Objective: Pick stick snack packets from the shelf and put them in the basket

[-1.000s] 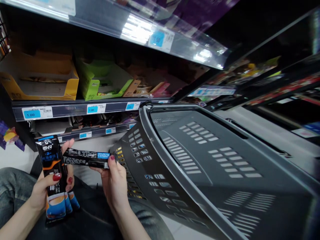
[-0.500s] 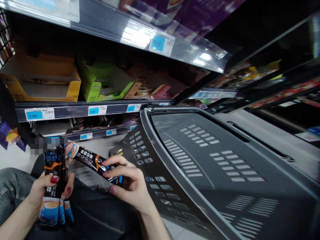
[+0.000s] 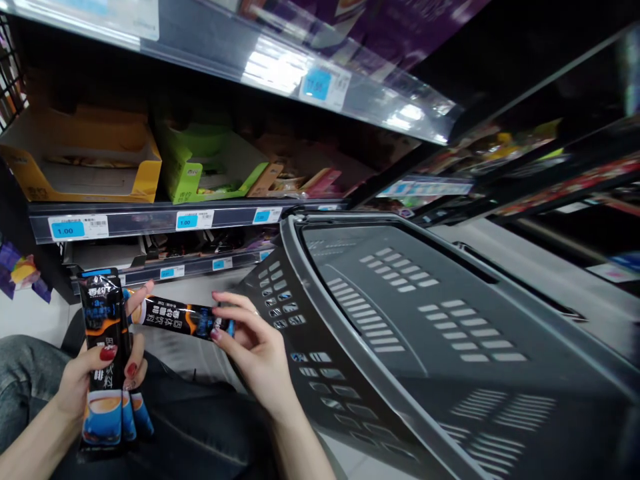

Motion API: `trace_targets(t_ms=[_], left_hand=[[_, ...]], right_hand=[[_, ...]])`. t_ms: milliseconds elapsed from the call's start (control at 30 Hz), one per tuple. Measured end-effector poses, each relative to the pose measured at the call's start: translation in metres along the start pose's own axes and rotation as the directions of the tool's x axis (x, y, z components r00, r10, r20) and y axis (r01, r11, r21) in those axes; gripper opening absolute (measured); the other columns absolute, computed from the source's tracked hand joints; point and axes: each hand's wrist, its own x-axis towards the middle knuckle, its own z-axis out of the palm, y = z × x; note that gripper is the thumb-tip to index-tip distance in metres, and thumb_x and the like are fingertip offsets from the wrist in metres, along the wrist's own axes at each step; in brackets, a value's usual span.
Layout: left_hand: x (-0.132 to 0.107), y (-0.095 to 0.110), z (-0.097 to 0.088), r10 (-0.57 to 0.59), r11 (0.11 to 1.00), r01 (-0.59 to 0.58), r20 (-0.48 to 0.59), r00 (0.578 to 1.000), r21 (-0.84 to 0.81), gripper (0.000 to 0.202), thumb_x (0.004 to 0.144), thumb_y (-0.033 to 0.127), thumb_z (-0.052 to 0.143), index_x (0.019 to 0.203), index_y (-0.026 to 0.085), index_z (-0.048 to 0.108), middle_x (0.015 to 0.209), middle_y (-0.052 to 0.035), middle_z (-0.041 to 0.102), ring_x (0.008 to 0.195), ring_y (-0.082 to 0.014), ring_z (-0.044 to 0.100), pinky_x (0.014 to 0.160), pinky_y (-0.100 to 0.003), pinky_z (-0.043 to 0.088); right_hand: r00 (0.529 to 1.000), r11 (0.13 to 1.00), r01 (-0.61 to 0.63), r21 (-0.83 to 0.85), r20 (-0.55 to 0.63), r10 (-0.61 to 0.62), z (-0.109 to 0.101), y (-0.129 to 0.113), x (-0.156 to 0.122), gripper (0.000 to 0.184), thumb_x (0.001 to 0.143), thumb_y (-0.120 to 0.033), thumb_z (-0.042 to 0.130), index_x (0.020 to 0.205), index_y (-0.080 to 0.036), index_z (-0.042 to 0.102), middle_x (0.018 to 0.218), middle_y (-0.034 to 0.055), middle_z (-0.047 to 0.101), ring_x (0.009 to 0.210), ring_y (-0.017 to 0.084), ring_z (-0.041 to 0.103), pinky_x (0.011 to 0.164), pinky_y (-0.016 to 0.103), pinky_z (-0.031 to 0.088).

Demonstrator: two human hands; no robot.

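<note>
Several black coffee sachets (image 3: 103, 413) with blue cups printed at their lower ends are bunched upright in my left hand (image 3: 83, 373). Its thumb lies across the front sachet and the fingers curl round the side of the bunch. One more coffee sachet (image 3: 175, 317) lies roughly level, its right end pinched by the thumb and fingers of my right hand (image 3: 260, 347). The left end of that sachet meets the fingers of my left hand, beside the bunch. Both hands are above my dark-clothed lap (image 3: 200, 427).
A large grey shopping basket (image 3: 305, 280) with slotted walls stands close on the right. Ahead is a shelf (image 3: 135, 222) with price tags, holding a yellow box (image 3: 90, 187) and a green box (image 3: 215, 170). An upper shelf edge (image 3: 225, 57) overhangs from above.
My right hand has turned its sachet from a downward slant to nearly level, raising the right end. The grip has shifted closer to that end. The left hand keeps its bunch.
</note>
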Motion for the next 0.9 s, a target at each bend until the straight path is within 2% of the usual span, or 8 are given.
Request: trace_targets(t_ms=[133,233,300,467,600,700,800,900], left_hand=[[0.002,0.007,0.003,-0.003,1.000,0.003,0.005,1.000,0.020,0.063,0.069,0.025,0.056,0.130,0.019,0.041,0.066,-0.0004,0.051,0.053,-0.0123,0.048,0.045,-0.025,0.043],[0.005,0.012,0.003,-0.064,0.994,0.060,0.050,0.997,0.089,0.063,0.070,0.023,0.058,0.130,0.018,0.041,0.066,-0.0011,0.054,0.053,-0.0121,0.050,0.046,-0.024,0.042],[0.005,0.011,0.000,-0.154,0.972,0.135,0.084,0.985,0.194,0.059,0.069,0.022,0.060,0.125,0.016,0.046,0.065,-0.0019,0.056,0.052,-0.0127,0.052,0.046,-0.023,0.040],[0.002,0.000,-0.006,-0.342,0.805,0.249,0.078,0.937,0.539,0.038,0.066,0.020,0.064,0.104,0.019,0.058,0.069,0.0012,0.057,0.055,-0.0142,0.056,0.050,-0.025,0.042],[0.004,-0.011,0.000,-0.400,0.484,0.102,0.116,0.909,0.869,0.029,0.058,0.015,0.068,0.086,0.019,0.062,0.077,0.0018,0.060,0.067,-0.0166,0.054,0.058,-0.026,0.043],[0.006,-0.025,0.010,-0.483,0.284,0.005,0.138,0.865,0.959,0.028,0.056,0.015,0.068,0.084,0.019,0.064,0.082,0.0000,0.063,0.077,-0.0205,0.054,0.069,-0.029,0.043],[0.006,-0.043,0.014,-0.533,0.237,0.002,0.128,0.836,0.972,0.026,0.061,0.019,0.064,0.087,0.018,0.064,0.089,-0.0033,0.065,0.082,-0.0224,0.055,0.076,-0.032,0.044],[0.005,-0.052,0.014,-0.538,0.211,0.006,0.110,0.836,0.978,0.032,0.063,0.024,0.065,0.094,0.017,0.064,0.098,-0.0070,0.066,0.090,-0.0255,0.055,0.082,-0.037,0.043]], right_hand=[[0.970,0.974,-0.095,0.207,-0.198,0.137,-0.010,0.008,0.007,0.034,0.064,-0.017,0.074,0.096,-0.025,0.064,0.091,0.0008,0.067,0.083,0.013,0.061,0.077,0.024,0.048],[0.944,0.979,-0.035,0.199,-0.315,0.097,-0.025,0.009,0.016,0.041,0.063,-0.020,0.075,0.103,-0.025,0.062,0.090,-0.0002,0.068,0.082,0.013,0.061,0.077,0.022,0.047],[0.940,0.986,-0.012,0.169,-0.333,0.069,-0.032,0.007,0.023,0.045,0.064,-0.022,0.074,0.107,-0.024,0.060,0.096,0.0013,0.067,0.083,0.014,0.061,0.076,0.024,0.047],[0.951,0.988,-0.027,0.153,-0.301,0.072,-0.032,0.006,0.038,0.038,0.065,-0.026,0.072,0.102,-0.022,0.062,0.094,0.0016,0.067,0.076,0.015,0.061,0.071,0.026,0.048],[0.969,0.983,-0.068,0.169,-0.224,0.105,-0.022,0.010,0.042,0.030,0.064,-0.027,0.072,0.092,-0.019,0.065,0.087,0.0022,0.069,0.077,0.017,0.063,0.067,0.026,0.048],[0.978,0.972,-0.159,0.173,-0.108,0.179,-0.015,0.012,0.040,0.030,0.064,-0.027,0.072,0.092,-0.018,0.065,0.075,0.0012,0.069,0.070,0.017,0.064,0.063,0.025,0.048],[0.976,0.965,-0.209,0.156,-0.020,0.215,-0.011,0.011,0.038,0.031,0.064,-0.025,0.072,0.093,-0.018,0.065,0.070,-0.0002,0.069,0.066,0.015,0.063,0.063,0.023,0.046],[0.975,0.965,-0.222,0.143,0.007,0.223,-0.009,0.010,0.035,0.032,0.064,-0.024,0.071,0.094,-0.018,0.064,0.071,-0.0009,0.068,0.066,0.014,0.061,0.063,0.023,0.045]])
